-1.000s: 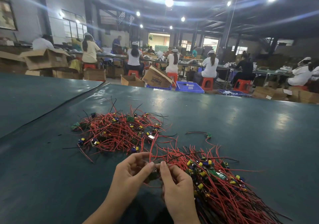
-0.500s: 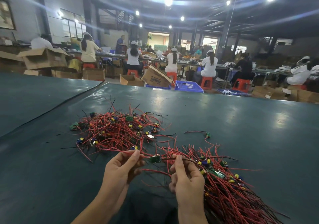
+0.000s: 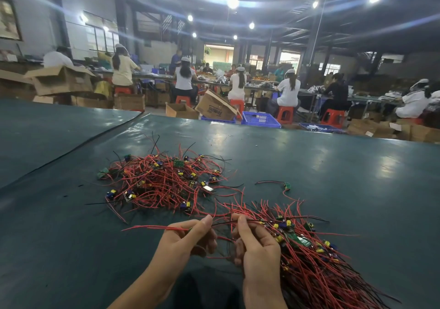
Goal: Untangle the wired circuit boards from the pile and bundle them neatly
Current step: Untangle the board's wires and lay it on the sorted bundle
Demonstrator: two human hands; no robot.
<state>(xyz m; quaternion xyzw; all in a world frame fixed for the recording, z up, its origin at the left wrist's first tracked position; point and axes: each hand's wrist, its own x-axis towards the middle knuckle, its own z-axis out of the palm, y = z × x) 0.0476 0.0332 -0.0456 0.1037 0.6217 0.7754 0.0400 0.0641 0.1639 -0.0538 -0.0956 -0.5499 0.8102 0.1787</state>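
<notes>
On the counter point(image 3: 357, 165), the tangled pile point(image 3: 166, 182) of wired boards lies ahead-left of you. Your left grip point(image 3: 188, 239) pinches red wires point(image 3: 152, 227) trailing leftward. Your right grip point(image 3: 257, 244) pinches a black wire point(image 3: 223, 223) running between both grips. A stray board point(image 3: 287, 186) lies apart, and the bundle point(image 3: 314, 268) sits just beside your right grip.

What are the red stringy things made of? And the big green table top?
The red wires look plastic-coated, smooth and slightly shiny; they hold springy curves, so probably metal inside, though none shows. The dark green table cover looks like glossy vinyl or rubbery sheet: it reflects the ceiling lights.
</notes>
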